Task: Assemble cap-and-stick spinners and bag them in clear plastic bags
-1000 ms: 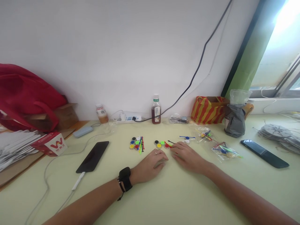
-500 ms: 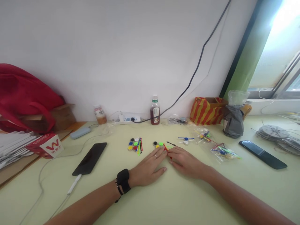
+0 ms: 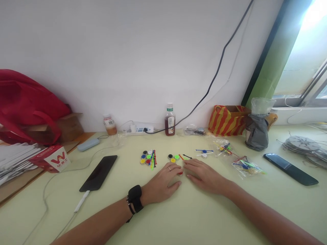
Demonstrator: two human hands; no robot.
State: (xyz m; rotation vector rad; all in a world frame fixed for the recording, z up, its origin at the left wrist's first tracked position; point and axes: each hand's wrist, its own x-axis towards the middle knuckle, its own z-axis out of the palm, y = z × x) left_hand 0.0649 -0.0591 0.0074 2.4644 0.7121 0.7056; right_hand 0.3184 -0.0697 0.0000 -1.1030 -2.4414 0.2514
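My left hand (image 3: 163,182) rests low over the table with its fingers bent; its fingertips are at a small red disc (image 3: 180,173). Just right of it, my right hand (image 3: 203,175) lies with its fingertips by coloured arrow sticks; whether it grips one is hidden. Beyond my hands sit a black disc (image 3: 170,156), a yellow disc (image 3: 173,160) and a green disc (image 3: 176,157). A black arrow stick (image 3: 187,156) points away from my right fingers. To the left lies a group of coloured discs (image 3: 143,157) beside a bundle of arrow sticks (image 3: 153,160).
A blue arrow (image 3: 204,150) and clear bags of parts (image 3: 247,165) lie to the right, near a dark phone (image 3: 290,169). A black phone (image 3: 98,173) with a cable is at left. A bottle (image 3: 170,120) stands by the wall.
My hands have moved slightly apart. The red disc between them shows more clearly, and the red stick is less covered. The view has shifted a little.
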